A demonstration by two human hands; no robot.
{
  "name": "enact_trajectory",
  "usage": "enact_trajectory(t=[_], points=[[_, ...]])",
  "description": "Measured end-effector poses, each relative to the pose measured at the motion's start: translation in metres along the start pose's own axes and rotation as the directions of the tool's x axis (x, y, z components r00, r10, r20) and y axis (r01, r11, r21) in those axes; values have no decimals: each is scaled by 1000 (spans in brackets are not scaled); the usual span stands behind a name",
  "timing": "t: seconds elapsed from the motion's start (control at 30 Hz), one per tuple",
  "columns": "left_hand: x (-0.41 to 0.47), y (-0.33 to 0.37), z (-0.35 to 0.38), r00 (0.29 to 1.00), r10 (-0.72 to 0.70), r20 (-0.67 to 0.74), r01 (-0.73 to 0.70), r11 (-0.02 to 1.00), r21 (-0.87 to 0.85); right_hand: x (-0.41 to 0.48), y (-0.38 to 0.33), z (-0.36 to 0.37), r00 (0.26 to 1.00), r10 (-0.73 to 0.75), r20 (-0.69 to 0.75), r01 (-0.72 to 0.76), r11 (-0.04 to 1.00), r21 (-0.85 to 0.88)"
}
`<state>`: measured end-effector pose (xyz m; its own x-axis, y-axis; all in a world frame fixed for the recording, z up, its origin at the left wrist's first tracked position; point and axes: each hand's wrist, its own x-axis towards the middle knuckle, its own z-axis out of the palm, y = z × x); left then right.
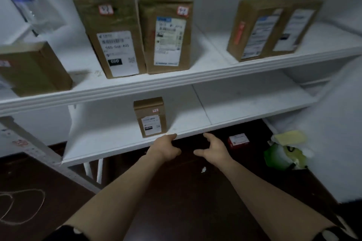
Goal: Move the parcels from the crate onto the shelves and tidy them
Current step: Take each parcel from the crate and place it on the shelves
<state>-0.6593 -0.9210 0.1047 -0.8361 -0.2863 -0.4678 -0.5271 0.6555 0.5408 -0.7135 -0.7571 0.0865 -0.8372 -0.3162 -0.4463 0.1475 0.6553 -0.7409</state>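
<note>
**Head view.** L hand and R hand are empty, fingers loosely curled, apart from each other at the near edge of the lower shelf. L fingertips touch the edge. Small parcel stands upright just beyond the L hand. More parcels on the upper shelf. Crate not in view.

Step, prob.: tidying the small parcel. Next: close both hands on its sides and square it, w/o tipping it.

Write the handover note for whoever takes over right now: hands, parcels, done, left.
Hands: left grip open, fingertips at the lower shelf edge; right grip open, empty.
Parcels: five parcels on the upper shelf; small parcel upright near the lower shelf's front.
Done: six shelved.
Left: crate is out of view, so check it for more; right-hand pair looks askew, probably worth straightening.
</note>
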Motion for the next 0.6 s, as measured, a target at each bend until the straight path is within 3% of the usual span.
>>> enact_trajectory(t=[0.17, 0.33, 0.6], points=[[-66, 62, 33, 953, 244, 180, -290, 905, 310, -107, 46, -49, 965, 46, -259, -87, 985, -148], [-139, 109, 98, 847, 393, 357, -518, 759, 395, -229, 114, -70, 860, 255, -441, -298, 954, -30], [-306, 178, 246, 557, 510, 655, -823, 444, 354, -453, 239, -77, 547, 564, -618, -484, 816, 316]])
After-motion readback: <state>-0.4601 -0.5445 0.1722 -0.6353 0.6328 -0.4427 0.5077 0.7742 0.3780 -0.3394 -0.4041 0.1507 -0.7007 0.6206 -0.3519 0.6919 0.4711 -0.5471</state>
